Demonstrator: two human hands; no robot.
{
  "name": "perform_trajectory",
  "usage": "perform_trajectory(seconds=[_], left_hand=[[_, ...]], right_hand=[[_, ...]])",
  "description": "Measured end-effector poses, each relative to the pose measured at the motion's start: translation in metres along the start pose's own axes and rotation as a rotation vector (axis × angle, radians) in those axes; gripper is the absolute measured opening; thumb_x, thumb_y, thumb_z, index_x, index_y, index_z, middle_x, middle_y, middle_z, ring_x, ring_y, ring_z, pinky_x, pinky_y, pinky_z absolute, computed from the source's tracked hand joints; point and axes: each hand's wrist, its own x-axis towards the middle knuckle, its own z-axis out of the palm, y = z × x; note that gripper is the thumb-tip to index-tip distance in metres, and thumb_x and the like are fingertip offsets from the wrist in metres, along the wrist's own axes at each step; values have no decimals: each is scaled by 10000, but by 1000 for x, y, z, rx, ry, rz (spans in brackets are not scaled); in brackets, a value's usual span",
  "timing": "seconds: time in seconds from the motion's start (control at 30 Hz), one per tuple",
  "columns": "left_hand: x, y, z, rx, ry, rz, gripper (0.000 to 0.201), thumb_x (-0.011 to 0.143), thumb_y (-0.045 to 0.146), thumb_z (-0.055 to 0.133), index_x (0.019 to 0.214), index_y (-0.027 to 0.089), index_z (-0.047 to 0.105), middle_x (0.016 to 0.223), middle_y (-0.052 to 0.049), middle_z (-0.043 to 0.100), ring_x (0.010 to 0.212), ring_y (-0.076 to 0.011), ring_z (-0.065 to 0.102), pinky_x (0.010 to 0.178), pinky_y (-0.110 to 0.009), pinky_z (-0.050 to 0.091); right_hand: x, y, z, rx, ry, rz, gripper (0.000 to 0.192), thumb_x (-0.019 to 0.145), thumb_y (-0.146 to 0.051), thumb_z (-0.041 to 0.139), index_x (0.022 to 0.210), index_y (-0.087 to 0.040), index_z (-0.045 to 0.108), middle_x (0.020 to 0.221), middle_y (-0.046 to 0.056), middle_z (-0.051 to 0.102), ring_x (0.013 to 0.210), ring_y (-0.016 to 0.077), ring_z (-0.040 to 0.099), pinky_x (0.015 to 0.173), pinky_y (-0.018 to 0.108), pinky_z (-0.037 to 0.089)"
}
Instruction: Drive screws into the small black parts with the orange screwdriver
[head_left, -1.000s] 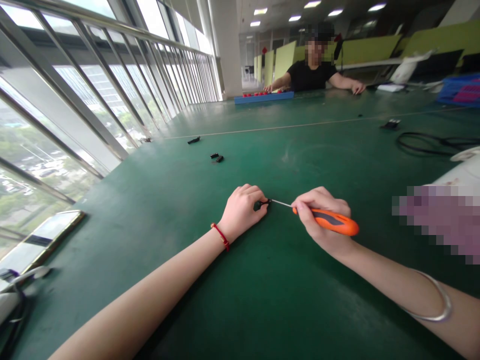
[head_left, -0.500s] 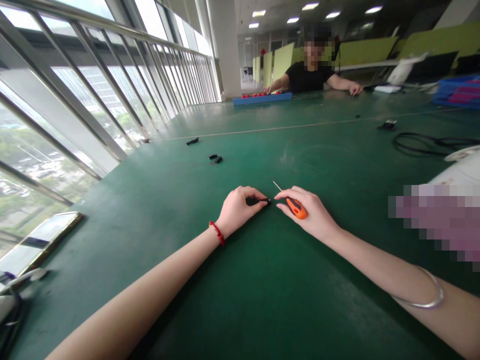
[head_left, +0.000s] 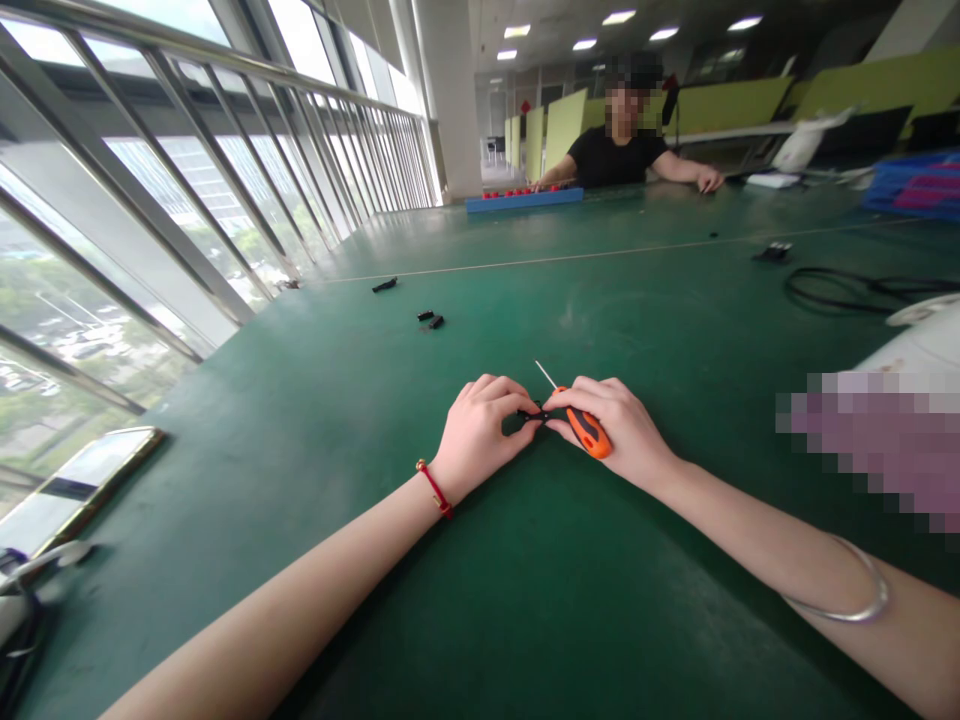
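Between thumb and fingertips my left hand (head_left: 484, 425) pinches a small black part (head_left: 534, 414), whose exact kind is too small to make out. My right hand (head_left: 619, 425) is curled around an orange and black screwdriver (head_left: 589, 433), its thin metal shaft pointing up and to the left, away from the part. The thumb and index finger of that same hand touch the right side of the black part. Both hands are close together just above the green table (head_left: 480, 580).
Small black pieces (head_left: 431, 320) and another black piece (head_left: 385, 285) lie farther back. A phone (head_left: 79, 485) rests at the left edge by the railing. Black cable (head_left: 847, 285) lies on the right. Across the table a person (head_left: 619, 155) sits by a blue tray (head_left: 525, 201).
My right hand has moved left, so its thumb and index finger now meet the black part held by my left hand. The screwdriver has shifted slightly left with it.
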Motion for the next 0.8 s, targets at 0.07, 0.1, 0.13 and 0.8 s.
perform_trajectory(seconds=[0.07,0.1,0.13,0.8], left_hand=[[0,-1,0,-5,0,1,76,807,249,614,836,222,678,949,-8,670,890,-172,561,796,-321,435],[0,-1,0,-8,-2,1,75,805,251,619,835,222,681,946,-6,671,887,-171,560,795,-321,435],[0,-1,0,-10,-3,-1,74,802,252,622,834,223,682,942,-4,671,884,-171,559,795,-322,436],[5,-3,6,-173,-80,-215,80,762,262,647,778,207,703,982,-24,687,955,-208,579,892,-367,463]], right_hand=[[1,0,1,-7,-4,-7,123,845,-282,590,941,-227,645,846,14,637,717,149,543,722,298,387],[1,0,1,-10,-6,-8,118,847,-277,588,935,-224,646,839,12,637,717,147,541,722,295,383],[1,0,1,-13,-10,-10,115,849,-271,585,932,-221,646,837,11,637,720,146,539,724,294,379],[1,5,1,145,-18,227,144,817,-201,530,925,-207,625,892,28,621,756,161,577,733,285,416]])
